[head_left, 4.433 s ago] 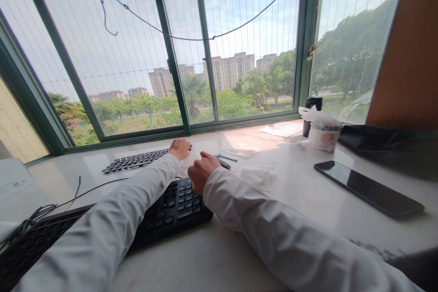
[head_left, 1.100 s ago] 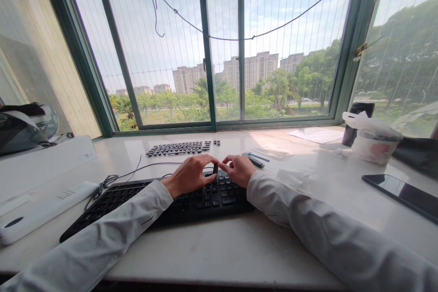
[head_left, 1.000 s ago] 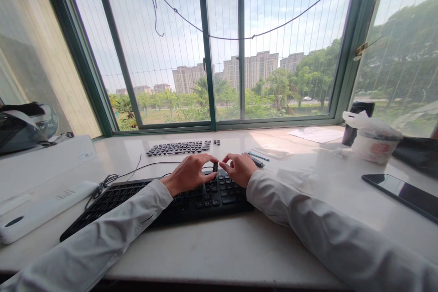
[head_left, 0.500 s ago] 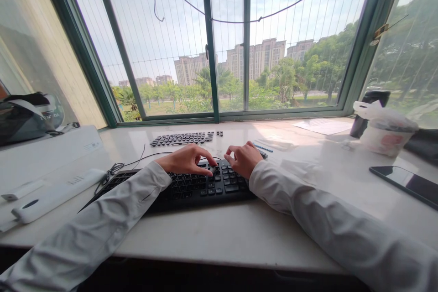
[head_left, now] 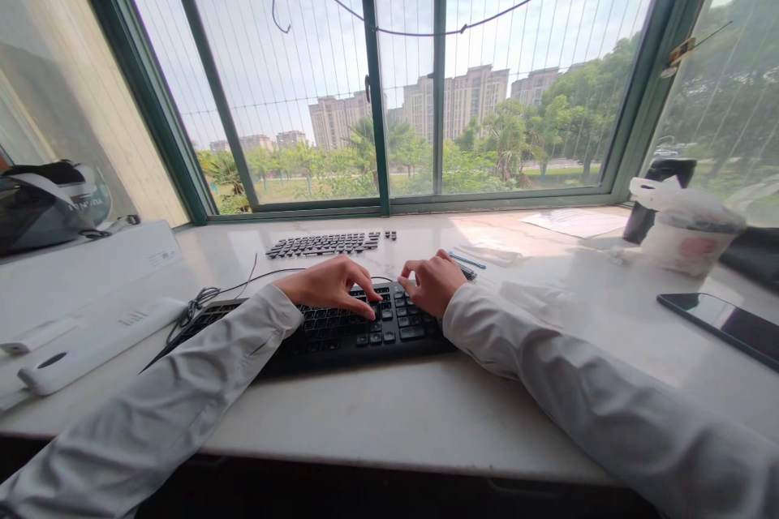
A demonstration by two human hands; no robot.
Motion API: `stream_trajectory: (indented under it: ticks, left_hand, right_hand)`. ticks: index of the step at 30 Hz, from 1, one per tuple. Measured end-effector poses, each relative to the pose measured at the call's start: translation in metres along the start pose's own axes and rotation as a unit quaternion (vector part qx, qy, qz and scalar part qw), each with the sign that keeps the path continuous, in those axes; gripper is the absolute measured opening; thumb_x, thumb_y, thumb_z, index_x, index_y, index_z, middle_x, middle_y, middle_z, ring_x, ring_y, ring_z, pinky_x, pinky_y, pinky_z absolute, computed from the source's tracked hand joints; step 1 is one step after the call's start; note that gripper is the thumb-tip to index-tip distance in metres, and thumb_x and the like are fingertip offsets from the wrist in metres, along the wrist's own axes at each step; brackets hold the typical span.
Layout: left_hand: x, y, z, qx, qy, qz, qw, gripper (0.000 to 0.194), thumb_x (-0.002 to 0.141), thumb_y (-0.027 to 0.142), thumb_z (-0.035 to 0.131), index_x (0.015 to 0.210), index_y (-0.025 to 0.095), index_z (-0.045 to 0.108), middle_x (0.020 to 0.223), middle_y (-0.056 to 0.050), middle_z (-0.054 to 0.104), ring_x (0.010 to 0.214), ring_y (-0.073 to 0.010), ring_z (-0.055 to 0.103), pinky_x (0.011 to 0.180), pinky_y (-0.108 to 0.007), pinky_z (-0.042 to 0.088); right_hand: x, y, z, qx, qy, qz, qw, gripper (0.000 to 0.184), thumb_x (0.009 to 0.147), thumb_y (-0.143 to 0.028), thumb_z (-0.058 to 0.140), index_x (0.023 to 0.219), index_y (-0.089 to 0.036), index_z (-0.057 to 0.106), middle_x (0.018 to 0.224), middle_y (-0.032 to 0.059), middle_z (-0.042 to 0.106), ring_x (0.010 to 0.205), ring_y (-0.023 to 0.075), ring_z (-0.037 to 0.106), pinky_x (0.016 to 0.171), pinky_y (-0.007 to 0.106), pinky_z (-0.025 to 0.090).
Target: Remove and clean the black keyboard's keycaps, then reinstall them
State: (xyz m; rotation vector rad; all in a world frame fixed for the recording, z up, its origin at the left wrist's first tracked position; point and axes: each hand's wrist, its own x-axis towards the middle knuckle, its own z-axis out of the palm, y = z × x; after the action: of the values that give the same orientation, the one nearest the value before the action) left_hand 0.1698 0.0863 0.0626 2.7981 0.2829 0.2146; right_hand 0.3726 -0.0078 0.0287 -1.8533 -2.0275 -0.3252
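Note:
A black keyboard point(head_left: 341, 349) lies before me, with bare key positions across its main section and keycaps on the number pad. My left hand point(head_left: 332, 284) reaches over its right-middle part. Thumb and index finger are apart there, close to the navigation keys point(head_left: 376, 337), and no object shows between them. Over the upper number pad rests my right hand point(head_left: 435, 284), its fingers loosely bent and nothing visible in them. Behind the keyboard, loose black keycaps point(head_left: 325, 245) lie in rows, with a few small ones point(head_left: 390, 235) to their right.
A blue stick-like tool point(head_left: 467, 260) lies beyond my right hand. Farther right are a phone point(head_left: 724, 328), a bagged tub point(head_left: 690, 239) and a paper sheet point(head_left: 575, 223). At left are a coiled cable point(head_left: 198, 308), a white device point(head_left: 103, 345) and a helmet point(head_left: 54, 203).
My left hand has lowered a black keycap from between its fingertips to the keyboard, and its fingers now show nothing between them. The right hand has drawn slightly away. The view has tilted down.

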Motion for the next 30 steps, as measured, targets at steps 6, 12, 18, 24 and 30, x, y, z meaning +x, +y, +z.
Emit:
stream_trajectory:
  ticks: [6,12,18,24,30]
  left_hand:
    - [-0.001,0.003,0.000,-0.016,0.005,-0.020,1.000,0.037,0.070,0.051,0.073,0.092,0.021,0.077,0.078,-0.003,0.069,0.062,-0.0096,0.052,0.055,-0.022,0.033]
    - [0.001,0.009,0.001,0.002,0.005,-0.048,0.999,0.040,0.067,0.056,0.073,0.090,0.024,0.078,0.075,-0.001,0.067,0.063,-0.0101,0.053,0.058,-0.022,0.035]
    - [0.001,0.018,0.003,0.029,0.021,-0.074,0.997,0.037,0.065,0.057,0.073,0.084,0.024,0.078,0.073,0.000,0.068,0.062,-0.0100,0.054,0.059,-0.022,0.035]
    - [0.001,0.022,0.003,0.033,0.019,-0.083,0.996,0.028,0.067,0.049,0.074,0.083,0.026,0.079,0.071,0.002,0.071,0.063,-0.0105,0.056,0.062,-0.022,0.036]
    - [0.004,0.027,0.002,0.057,0.005,-0.103,0.993,0.023,0.067,0.045,0.075,0.079,0.025,0.079,0.064,0.002,0.069,0.058,-0.0098,0.054,0.060,-0.022,0.034]
  right_hand:
    - [0.000,0.000,0.001,-0.003,0.002,-0.004,1.000,0.027,0.088,-0.040,0.049,0.093,-0.023,0.070,0.077,0.0027,0.073,0.073,0.0189,0.062,0.089,0.035,0.033]
    - [0.000,0.000,0.000,-0.006,0.002,-0.011,1.000,0.027,0.089,-0.039,0.048,0.093,-0.023,0.070,0.078,0.0037,0.073,0.073,0.0199,0.063,0.089,0.036,0.033]
    - [0.000,-0.003,-0.001,-0.014,-0.012,-0.026,1.000,0.027,0.090,-0.039,0.048,0.094,-0.023,0.070,0.079,0.0038,0.073,0.073,0.0194,0.062,0.090,0.036,0.033]
    - [-0.003,-0.010,0.002,-0.003,-0.016,-0.108,0.994,0.031,0.091,-0.042,0.047,0.094,-0.023,0.071,0.069,0.0027,0.070,0.066,0.0171,0.059,0.089,0.033,0.032]
    - [-0.006,-0.011,0.000,-0.004,0.006,-0.235,0.972,0.031,0.091,-0.037,0.046,0.087,-0.024,0.074,0.060,0.0012,0.066,0.055,0.0120,0.052,0.083,0.032,0.030]
